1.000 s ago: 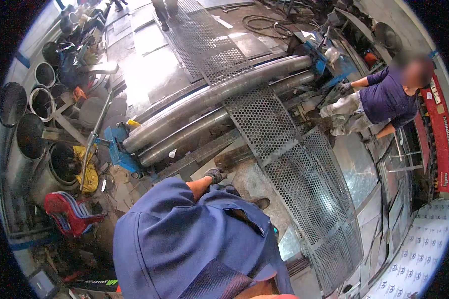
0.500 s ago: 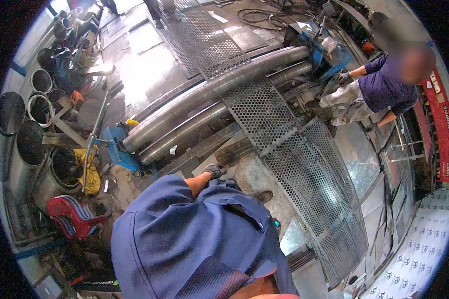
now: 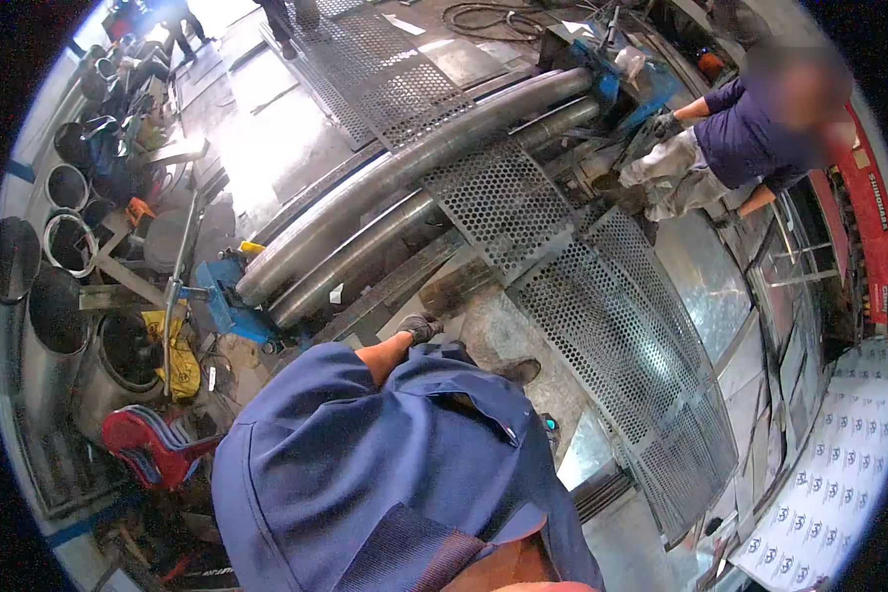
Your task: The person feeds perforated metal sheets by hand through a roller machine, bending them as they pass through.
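My left hand (image 3: 421,328), in a dark work glove, hangs in front of my blue shirt (image 3: 365,444). Its fingers look loosely bent, and nothing shows in them. It is near the lower end of two long metal pipes (image 3: 365,187) but apart from them. The pipes rest on a blue stand (image 3: 229,301) at their left end and reach blue equipment (image 3: 651,104) at their right. My right hand is out of sight. A shoe (image 3: 521,371) shows on the floor below me.
Perforated metal sheets (image 3: 622,326) lie on my right. Beyond them a co-worker (image 3: 760,138) stands by a red machine (image 3: 873,217). Large pipes (image 3: 59,306), a yellow bag (image 3: 183,365) and red stacked chairs (image 3: 143,444) are on the left. Other people's legs (image 3: 180,28) show at the back.
My view has shifted slightly, so the pipes sit a little further left and higher. More of the people at the back shows. My left hand keeps hanging in front of me.
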Motion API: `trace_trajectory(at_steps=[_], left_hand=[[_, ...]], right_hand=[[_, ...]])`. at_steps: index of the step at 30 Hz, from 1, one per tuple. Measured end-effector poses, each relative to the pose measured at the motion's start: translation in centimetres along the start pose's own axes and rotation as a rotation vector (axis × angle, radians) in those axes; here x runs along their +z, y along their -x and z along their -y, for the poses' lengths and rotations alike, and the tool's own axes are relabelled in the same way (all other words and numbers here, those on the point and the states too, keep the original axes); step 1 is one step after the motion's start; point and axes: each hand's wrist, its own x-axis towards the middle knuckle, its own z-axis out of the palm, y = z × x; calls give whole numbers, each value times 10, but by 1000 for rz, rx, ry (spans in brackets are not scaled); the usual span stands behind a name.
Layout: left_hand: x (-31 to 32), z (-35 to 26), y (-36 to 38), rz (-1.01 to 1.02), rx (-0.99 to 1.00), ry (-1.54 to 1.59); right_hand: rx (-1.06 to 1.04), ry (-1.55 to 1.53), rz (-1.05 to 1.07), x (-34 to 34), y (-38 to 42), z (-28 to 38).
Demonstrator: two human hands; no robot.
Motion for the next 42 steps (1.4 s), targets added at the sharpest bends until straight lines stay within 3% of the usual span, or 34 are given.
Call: trace_trajectory(at_steps=[6, 7, 10, 12, 14, 16, 17, 20, 21, 24, 28, 30, 34, 36, 37, 39, 42], left_hand=[[20, 2, -2, 11, -60, -18], [36, 31, -26, -73, 13, -102], [34, 18, -11, -11, -34, -31], [31, 17, -6, 7, -22, -28], [27, 13, -3, 0, -47, 20], [27, 13, -1, 2, -60, 50], [25, 11, 1, 21, -53, -1], [27, 19, -5, 21, -23, -44], [27, 19, -5, 28, -31, -19], [29, 15, -5, 36, -30, 9], [30, 9, -5, 17, 4, 10], [31, 5, -4, 42, -34, 27], [39, 0, -1, 33, -45, -1], [40, -1, 4, 16, 1, -34], [41, 1, 5, 0, 45, -67], [41, 9, -2, 29, 50, -74], [52, 35, -22, 34, 131, -122]], right_hand=[[34, 0, 16, 1, 20, 33], [34, -4, 18, 2, 24, 39], [43, -30, 22, 1, 32, 44], [195, -290, -41, 5, 54, 78], [251, -274, 39, 1, 62, 97], [3, 82, -37, 1, 41, 60], [249, -205, -20, 1, 71, 112], [283, -90, 9, 0, 60, 99], [97, -61, -32, 1, 49, 69], [-24, 20, -73, 1, 43, 51], [132, -213, -76, 0, 42, 43], [11, -21, -54, -1, 30, 27], [118, 74, -43, -8, 25, 23], [-216, 338, -74, -11, 29, 24], [-216, 337, -74, -11, 32, 27], [13, -9, -78, -8, 40, 36], [84, -53, -44, -9, 46, 51]])
